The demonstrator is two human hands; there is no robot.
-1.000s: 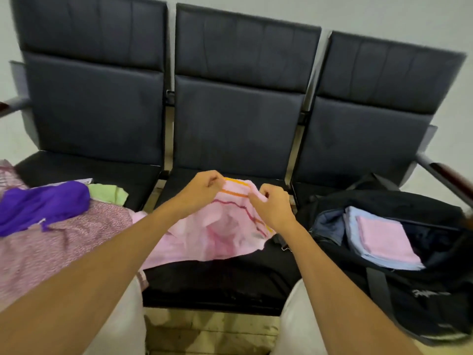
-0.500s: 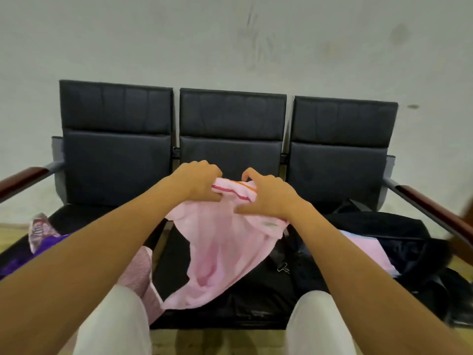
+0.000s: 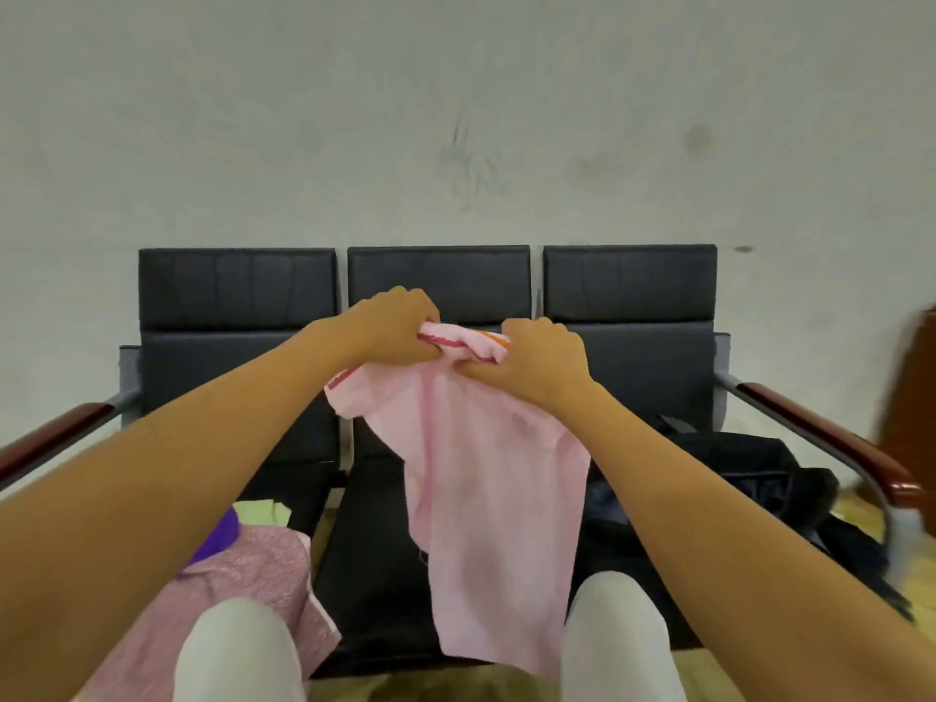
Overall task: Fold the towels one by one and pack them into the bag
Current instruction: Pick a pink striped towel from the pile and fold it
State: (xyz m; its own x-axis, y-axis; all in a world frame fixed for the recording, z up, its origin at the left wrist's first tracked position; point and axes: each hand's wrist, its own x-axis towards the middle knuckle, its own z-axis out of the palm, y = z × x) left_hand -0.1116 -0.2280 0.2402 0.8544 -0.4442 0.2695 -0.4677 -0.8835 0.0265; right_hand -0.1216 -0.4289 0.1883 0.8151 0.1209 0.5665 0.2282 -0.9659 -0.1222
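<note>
Both arms reach straight forward at chest height, wrists level, knuckles up. The left hand [image 3: 392,326] and right hand [image 3: 539,359] sit close together, each with fingers curled tight round the bunched top edge of the pink towel [image 3: 496,504], which hangs free down over the middle seat of the black bench [image 3: 440,291]. The black bag [image 3: 749,463] lies on the right seat; other towels [image 3: 253,564] are heaped on the left seat.
</note>
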